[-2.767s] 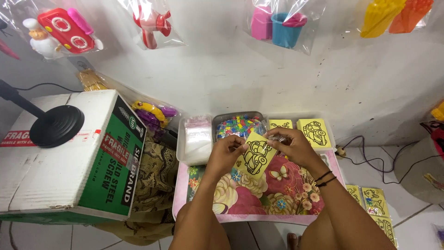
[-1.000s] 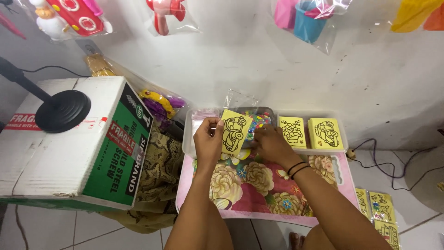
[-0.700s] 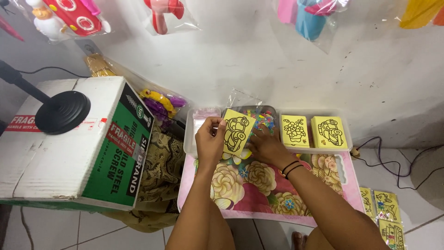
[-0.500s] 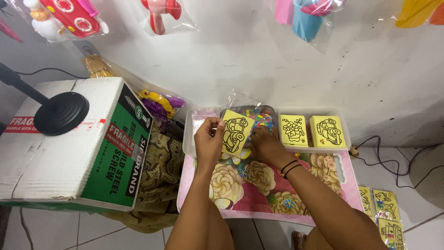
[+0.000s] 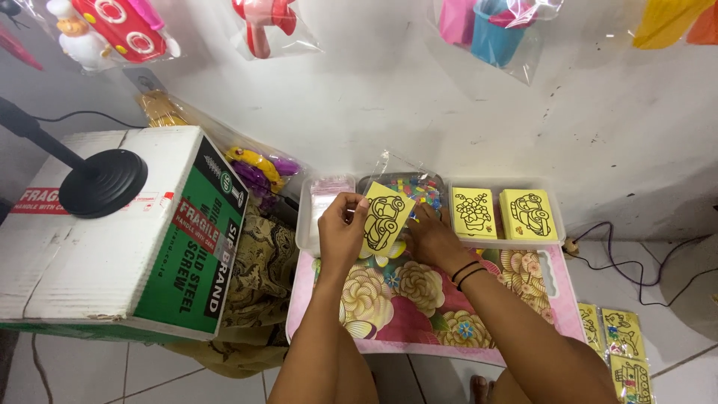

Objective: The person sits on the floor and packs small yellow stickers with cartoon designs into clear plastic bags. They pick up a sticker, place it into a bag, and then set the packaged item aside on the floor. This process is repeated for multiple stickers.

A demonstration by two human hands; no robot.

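The left hand [image 5: 340, 228] is pinching a yellow card with a black car outline [image 5: 384, 218], holding it tilted just above the far edge of the flowered pink tray [image 5: 557, 299]. Since a moment ago the card is hardly moving. The right hand [image 5: 434, 239] has slipped lower behind it, fingers curled; I cannot tell whether it is gripping anything. Two more yellow cards [image 5: 501, 213] are lying in the white tray [image 5: 557, 224].
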